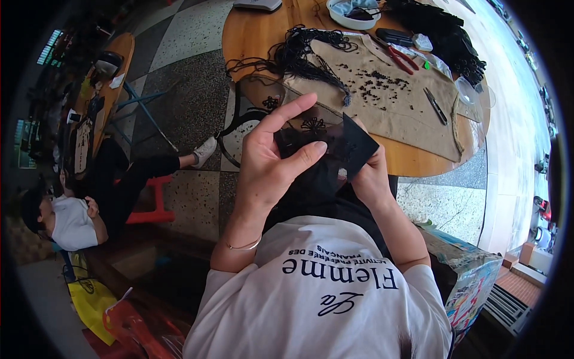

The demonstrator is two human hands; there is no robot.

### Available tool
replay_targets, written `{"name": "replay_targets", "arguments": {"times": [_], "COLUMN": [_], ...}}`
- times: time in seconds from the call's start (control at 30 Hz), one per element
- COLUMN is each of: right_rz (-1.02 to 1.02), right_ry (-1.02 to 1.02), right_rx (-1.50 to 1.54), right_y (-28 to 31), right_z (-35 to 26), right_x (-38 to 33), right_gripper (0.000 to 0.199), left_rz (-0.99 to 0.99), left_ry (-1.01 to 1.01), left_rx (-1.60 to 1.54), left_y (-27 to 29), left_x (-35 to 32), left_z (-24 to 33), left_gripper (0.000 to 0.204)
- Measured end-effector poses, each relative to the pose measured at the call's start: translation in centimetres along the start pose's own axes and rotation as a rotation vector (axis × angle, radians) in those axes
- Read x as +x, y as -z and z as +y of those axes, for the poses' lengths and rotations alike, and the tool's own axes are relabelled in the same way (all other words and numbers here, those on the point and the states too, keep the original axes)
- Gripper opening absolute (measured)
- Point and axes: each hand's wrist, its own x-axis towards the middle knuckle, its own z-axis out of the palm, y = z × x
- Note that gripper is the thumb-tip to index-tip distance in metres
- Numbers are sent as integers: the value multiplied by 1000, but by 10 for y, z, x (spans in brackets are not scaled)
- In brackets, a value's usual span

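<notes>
Craft workspace: pliers [403,60], 2 tables [257,33]

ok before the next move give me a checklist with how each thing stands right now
1. Right hand holding the black piece at its right edge: ok.
2. Left hand grip secure: cannot tell; thumb and forefinger are spread, the other fingers hidden.
3. Flower motif uncovered: ok, it shows between that thumb and forefinger.
4. Beads gathered together: not ok, scattered over the tan cloth.
5. Black cords off the cloth: not ok, some lie across it.
6. Red-handled pliers set down: ok.
</notes>
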Motion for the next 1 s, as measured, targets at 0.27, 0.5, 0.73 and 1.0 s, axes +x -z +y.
{"name": "replay_targets", "arguments": {"times": [0.27, 0.5, 0.73, 1.0], "right_rz": [-28, 106, 26, 198], "right_ry": [5, -113, 451, 268], "right_rx": [35, 173, -995, 78], "right_y": [7, -9, 7, 49], "right_z": [-3, -32, -56, -79], "right_x": [5, 12, 21, 17], "right_gripper": [31, 24, 23, 20], "left_rz": [-23, -27, 45, 61], "left_ry": [33, 33, 24, -10], "left_rx": [0, 16, 169, 226], "left_y": [-3, -6, -2, 9], "left_x": [5, 2, 3, 3], "left_z": [-1, -6, -14, -20], "left_gripper": [53, 52, 51, 53]}}
